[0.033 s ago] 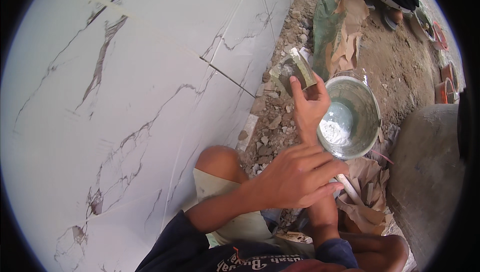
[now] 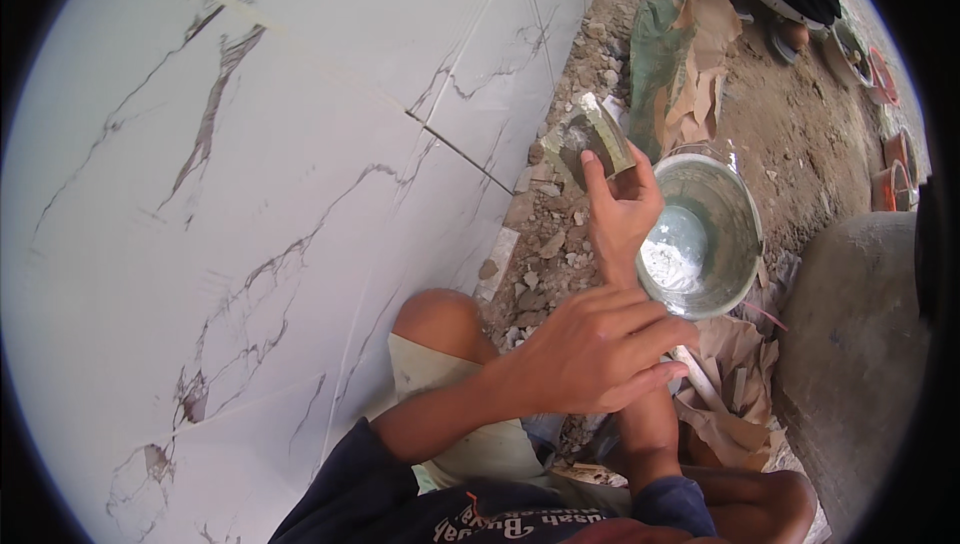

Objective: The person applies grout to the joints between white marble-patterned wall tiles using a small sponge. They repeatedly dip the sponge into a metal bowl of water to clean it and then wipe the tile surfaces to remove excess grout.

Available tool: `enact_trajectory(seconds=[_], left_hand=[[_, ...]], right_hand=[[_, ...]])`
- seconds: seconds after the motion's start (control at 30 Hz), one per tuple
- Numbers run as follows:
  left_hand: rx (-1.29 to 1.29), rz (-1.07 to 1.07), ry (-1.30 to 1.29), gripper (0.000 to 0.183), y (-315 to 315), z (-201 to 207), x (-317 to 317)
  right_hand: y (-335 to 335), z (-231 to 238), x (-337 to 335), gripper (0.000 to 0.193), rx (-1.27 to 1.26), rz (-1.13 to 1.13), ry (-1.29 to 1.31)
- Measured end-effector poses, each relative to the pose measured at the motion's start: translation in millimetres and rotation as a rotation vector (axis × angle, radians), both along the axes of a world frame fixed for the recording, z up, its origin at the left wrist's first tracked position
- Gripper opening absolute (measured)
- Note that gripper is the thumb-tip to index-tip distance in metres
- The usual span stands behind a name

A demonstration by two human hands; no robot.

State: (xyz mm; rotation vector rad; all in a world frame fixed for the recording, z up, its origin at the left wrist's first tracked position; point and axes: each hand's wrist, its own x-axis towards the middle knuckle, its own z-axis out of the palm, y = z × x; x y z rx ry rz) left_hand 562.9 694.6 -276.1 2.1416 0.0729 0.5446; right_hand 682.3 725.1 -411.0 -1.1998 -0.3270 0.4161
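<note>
My right hand point(image 2: 625, 206) reaches forward and pinches a curved, greenish piece point(image 2: 612, 149) between thumb and fingers. Grey and white residue coats this piece; its exact kind is unclear. Across my right forearm lies my left hand point(image 2: 605, 352), back upward, fingers curled. A pale, rod-like stick point(image 2: 702, 380) comes out between its fingers and slants down over crumpled brown paper point(image 2: 735, 429); its upper end is hidden in the hand. Just right of my right hand stands a grey-green bucket point(image 2: 745, 214), with white powder or paste point(image 2: 672, 262) on its bottom.
White, dark-veined marble-look tiles point(image 2: 330, 134) fill the left side. Rubble point(image 2: 550, 244) lines their edge. Beyond the bucket lies a green and brown torn bag point(image 2: 690, 64). A large rounded grey object point(image 2: 850, 324) stands at right. Another person's foot point(image 2: 793, 36) and several containers point(image 2: 890, 186) are far right.
</note>
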Motion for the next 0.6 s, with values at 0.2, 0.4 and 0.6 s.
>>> enact_trajectory(seconds=[0.2,0.4,0.6], left_hand=[[0.033,0.037,-0.049,0.025,-1.9,4.5,-1.8],[0.028,0.052,-0.071,0.024,-3.2,3.1,-1.0],[0.015,0.043,-0.022,0.023,2.0,2.1,-0.6]], right_hand=[[29.2,19.6,-9.5,0.043,0.099,-0.150,-0.766],[78.1,24.7,-44.8,0.047,0.125,-0.245,-1.049],[51.1,7.7,-60.0,0.043,0.133,-0.125,-0.925]])
